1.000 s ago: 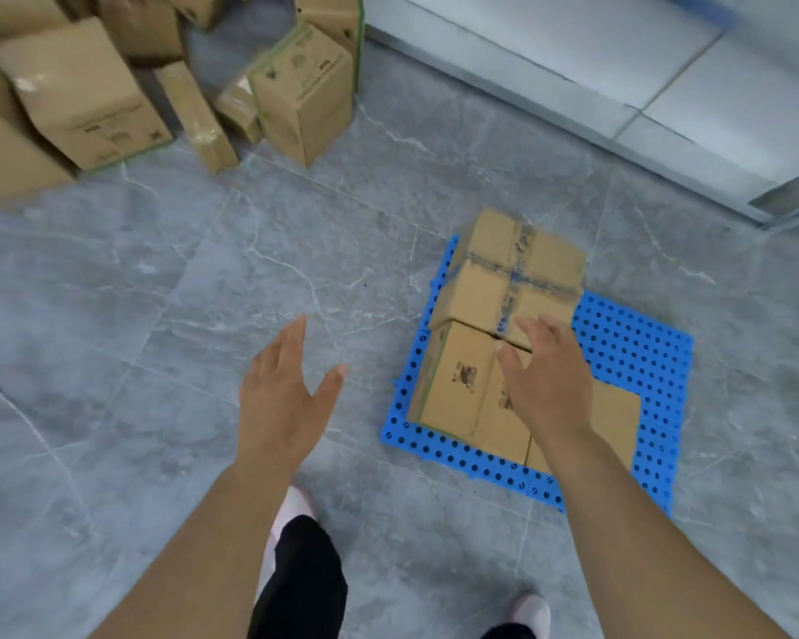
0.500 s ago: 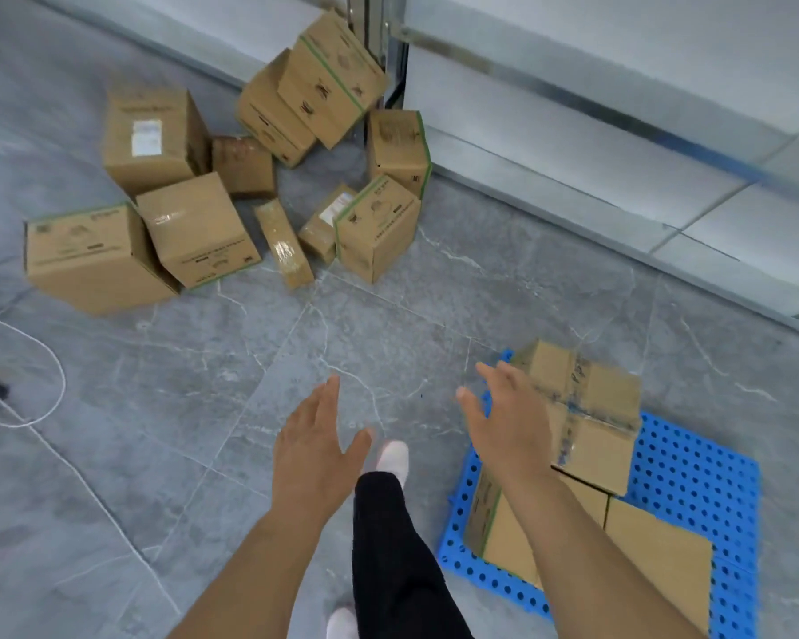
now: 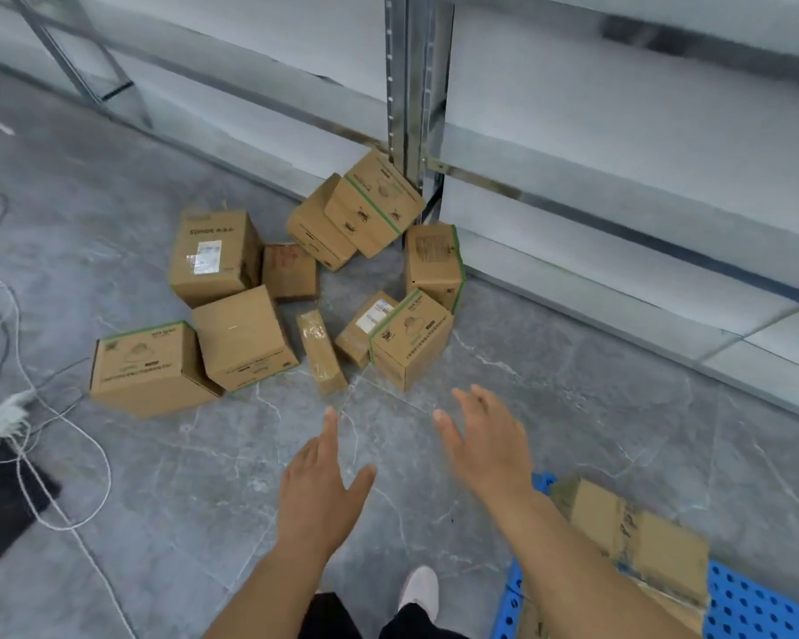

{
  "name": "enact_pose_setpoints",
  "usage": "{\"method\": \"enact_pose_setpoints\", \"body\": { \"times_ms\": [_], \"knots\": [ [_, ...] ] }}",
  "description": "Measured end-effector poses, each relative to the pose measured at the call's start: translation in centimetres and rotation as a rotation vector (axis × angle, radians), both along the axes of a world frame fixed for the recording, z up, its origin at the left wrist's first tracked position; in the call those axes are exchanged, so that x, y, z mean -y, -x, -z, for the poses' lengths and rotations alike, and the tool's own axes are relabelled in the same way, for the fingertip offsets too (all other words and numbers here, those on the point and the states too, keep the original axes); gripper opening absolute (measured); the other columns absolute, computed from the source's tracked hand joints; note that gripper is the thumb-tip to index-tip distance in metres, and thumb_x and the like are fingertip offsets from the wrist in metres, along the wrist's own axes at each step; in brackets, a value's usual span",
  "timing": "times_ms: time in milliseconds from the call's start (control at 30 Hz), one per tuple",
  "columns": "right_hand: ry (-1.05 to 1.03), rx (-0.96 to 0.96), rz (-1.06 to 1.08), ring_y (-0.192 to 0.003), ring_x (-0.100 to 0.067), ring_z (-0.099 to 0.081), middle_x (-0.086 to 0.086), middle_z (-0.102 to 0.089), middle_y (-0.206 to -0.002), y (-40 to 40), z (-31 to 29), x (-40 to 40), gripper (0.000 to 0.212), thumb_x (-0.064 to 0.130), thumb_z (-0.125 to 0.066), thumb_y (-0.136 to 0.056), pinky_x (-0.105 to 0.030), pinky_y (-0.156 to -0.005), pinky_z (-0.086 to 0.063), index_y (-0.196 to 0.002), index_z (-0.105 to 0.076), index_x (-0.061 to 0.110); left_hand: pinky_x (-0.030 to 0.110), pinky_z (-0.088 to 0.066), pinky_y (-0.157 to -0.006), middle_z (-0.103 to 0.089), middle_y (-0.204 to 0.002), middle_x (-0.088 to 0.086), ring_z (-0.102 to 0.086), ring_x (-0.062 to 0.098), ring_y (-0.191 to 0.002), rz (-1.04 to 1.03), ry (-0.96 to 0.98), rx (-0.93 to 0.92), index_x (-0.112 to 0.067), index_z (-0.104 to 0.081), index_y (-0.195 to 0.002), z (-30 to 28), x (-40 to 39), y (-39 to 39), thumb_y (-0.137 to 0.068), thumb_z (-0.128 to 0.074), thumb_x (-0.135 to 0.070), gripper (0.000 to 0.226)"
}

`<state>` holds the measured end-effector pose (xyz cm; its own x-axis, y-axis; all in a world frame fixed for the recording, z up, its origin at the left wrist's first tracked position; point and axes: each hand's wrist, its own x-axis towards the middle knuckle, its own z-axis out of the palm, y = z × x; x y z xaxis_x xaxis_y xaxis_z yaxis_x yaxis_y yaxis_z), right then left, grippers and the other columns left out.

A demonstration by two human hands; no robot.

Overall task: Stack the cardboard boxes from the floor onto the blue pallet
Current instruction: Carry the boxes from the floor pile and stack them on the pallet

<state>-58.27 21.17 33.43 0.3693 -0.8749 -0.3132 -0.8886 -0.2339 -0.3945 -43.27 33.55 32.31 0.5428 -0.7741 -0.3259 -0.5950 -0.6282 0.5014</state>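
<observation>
The blue pallet [image 3: 752, 608] lies at the 5 o'clock corner of the view, a perforated plastic slab cut off by the frame edge. On it sit cardboard boxes: a taped box [image 3: 637, 532] rests on top of a lower layer [image 3: 665, 608] of which only slivers show past the right forearm. All the boxes are closed, so nothing of their contents can be seen.

The loose boxes form a pile on the grey floor [image 3: 158, 477] toward 12 o'clock, against the foot of a metal rack upright [image 3: 411, 85]. At 10 o'clock sits a green-edged box [image 3: 144, 368], its long side running left to right, with a plain box [image 3: 243, 339] tilted against its right end. Behind them stands a labelled box [image 3: 211, 258], upright, and a small box [image 3: 291, 269] just beside it. A narrow slim box [image 3: 321, 352] lies flat, its long axis running from 12 to 6 o'clock and leaning slightly right. To its right are a small labelled box [image 3: 365, 322] and a green-banded cube [image 3: 411, 339] touching it, one corner pointing toward the viewer. Behind that stands a tall box [image 3: 432, 260], and two boxes [image 3: 351, 214] lean tilted against the rack.

The left hand [image 3: 319, 486] and right hand [image 3: 485, 445] reach forward over bare floor, fingers straight and spread, holding nothing and touching nothing, well short of the pile. White cables [image 3: 65, 431] trail at 9 o'clock.
</observation>
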Motion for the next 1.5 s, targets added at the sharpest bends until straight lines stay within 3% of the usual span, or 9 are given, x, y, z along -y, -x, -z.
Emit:
{"method": "enact_pose_setpoints", "body": {
  "times_ms": [533,700,900,1067,1233,1500],
  "knots": [
    [-0.007,0.0,-0.066,-0.133,-0.019,-0.034,-0.001,-0.034,-0.145,-15.4,-0.6,10.4,0.053,0.051,-0.035,-0.095,-0.039,-0.107,-0.031,-0.139,-0.036,0.022,0.033,-0.028,-0.11,-0.042,-0.142,0.001,-0.036,0.017,-0.131,-0.087,-0.007,-0.029,-0.026,0.008,-0.148,0.8,9.8,-14.4,-0.087,-0.05,-0.051,0.088],
    [-0.037,-0.022,-0.008,-0.135,-0.018,-0.031,-0.002,-0.035,-0.146,-22.4,0.3,14.1,0.053,0.05,-0.036,-0.095,-0.041,-0.108,-0.031,-0.139,-0.038,0.021,0.033,-0.021,-0.113,-0.032,-0.15,-0.001,-0.027,0.017,-0.138,-0.038,-0.025,-0.044,-0.025,0.007,-0.149,1.7,13.5,-22.0,-0.088,-0.05,-0.051,0.087],
    [-0.062,-0.026,0.089,-0.134,-0.016,-0.032,0.0,-0.035,-0.145,-27.7,1.9,17.4,0.055,0.05,-0.035,-0.095,-0.038,-0.106,-0.032,-0.141,-0.035,0.021,0.035,-0.024,-0.112,-0.034,-0.149,0.0,-0.028,0.019,-0.137,0.028,-0.047,-0.047,-0.025,0.007,-0.149,2.9,18.4,-28.7,-0.088,-0.05,-0.051,0.087],
    [-0.133,-0.071,0.16,-0.131,-0.018,-0.036,0.001,-0.036,-0.143,-27.3,4.4,18.9,0.051,0.051,-0.035,-0.094,-0.043,-0.104,-0.036,-0.139,-0.035,0.025,0.037,-0.024,-0.113,-0.032,-0.151,0.002,-0.028,0.022,-0.138,0.064,-0.063,-0.158,-0.025,0.004,-0.149,5.0,21.8,-28.9,-0.087,-0.053,-0.05,0.087],
    [-0.207,-0.132,0.245,-0.126,-0.019,-0.041,0.0,-0.04,-0.139,-24.7,8.6,21.1,0.054,0.051,-0.036,-0.094,-0.039,-0.102,-0.038,-0.14,-0.035,0.023,0.038,-0.027,-0.111,-0.034,-0.148,0.004,-0.03,0.021,-0.137,0.097,-0.167,-0.207,-0.028,0.006,-0.149,8.8,24.1,-27.2,-0.087,-0.051,-0.051,0.087],
    [-0.281,-0.142,0.376,-0.123,-0.021,-0.044,-0.002,-0.041,-0.137,-19.6,15.8,27.6,0.051,0.049,-0.04,-0.094,-0.041,-0.1,-0.04,-0.137,-0.038,0.022,0.04,-0.024,-0.112,-0.024,-0.154,-0.001,-0.022,0.021,-0.141,0.074,-0.3,-0.317,-0.029,0.007,-0.149,15.0,29.4,-23.9,-0.089,-0.051,-0.049,0.086]
  ]
}}
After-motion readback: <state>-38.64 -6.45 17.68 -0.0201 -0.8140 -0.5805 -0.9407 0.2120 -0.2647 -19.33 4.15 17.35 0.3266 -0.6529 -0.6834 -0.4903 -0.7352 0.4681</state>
